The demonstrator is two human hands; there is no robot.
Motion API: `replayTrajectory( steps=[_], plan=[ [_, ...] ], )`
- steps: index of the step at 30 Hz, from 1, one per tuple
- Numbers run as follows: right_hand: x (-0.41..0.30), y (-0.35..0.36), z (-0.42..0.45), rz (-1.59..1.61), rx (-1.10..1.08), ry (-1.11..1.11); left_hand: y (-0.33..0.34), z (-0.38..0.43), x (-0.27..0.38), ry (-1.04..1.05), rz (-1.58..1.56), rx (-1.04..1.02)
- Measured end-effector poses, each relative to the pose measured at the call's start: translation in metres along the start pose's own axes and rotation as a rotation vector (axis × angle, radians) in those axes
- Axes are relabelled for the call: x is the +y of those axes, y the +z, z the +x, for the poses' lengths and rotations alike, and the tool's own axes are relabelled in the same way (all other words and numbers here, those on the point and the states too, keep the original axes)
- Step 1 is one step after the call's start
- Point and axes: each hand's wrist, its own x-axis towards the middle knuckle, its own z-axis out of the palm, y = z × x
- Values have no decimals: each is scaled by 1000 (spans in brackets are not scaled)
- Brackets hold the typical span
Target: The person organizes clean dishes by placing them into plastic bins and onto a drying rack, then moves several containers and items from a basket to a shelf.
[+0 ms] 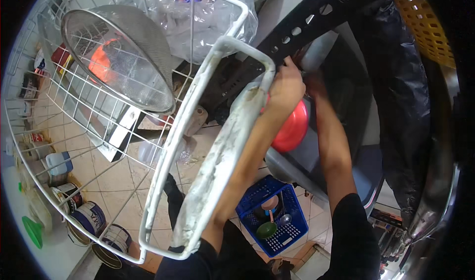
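My left hand [287,85] is raised beside a black perforated metal bar [297,31], with its fingers bent; what they touch is hidden. Close to its right, my right hand [315,83] is blurred and dim, and its fingers cannot be made out. Below both hands lies a red rounded plastic vessel [291,131], partly behind my left forearm. A pale translucent object [320,51] shows just above my right hand. In front of my left arm stands a white coated wire rack [185,113], which carries a metal mesh strainer [122,61].
A blue plastic crate [272,248] with a green ladle-like utensil [266,230] stands on the tiled floor. Paint buckets [89,217] line the lower left. Clear plastic bags [219,20] fill the top. Black plastic sheeting [400,105] hangs at right, near a yellow perforated basket [425,27].
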Motion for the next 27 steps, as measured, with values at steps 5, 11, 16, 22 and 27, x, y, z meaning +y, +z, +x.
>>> replayTrajectory(
  steps=[5,11,16,22,27],
  plan=[
    [-22,12,-3,-108,126,179,-13,-3,10,-63,-71,-90],
    [-35,25,-20,-123,55,-32,-60,-47,28,-56,-197,-101],
    [-57,34,-53,-331,30,-92,-86,-189,-7,28,-725,-61],
    [-153,80,-187,59,353,231,-180,-372,-61,-403,-459,-137],
    [-385,194,-300,140,-6,73,-283,-428,-118,-566,-421,254]
  ],
)
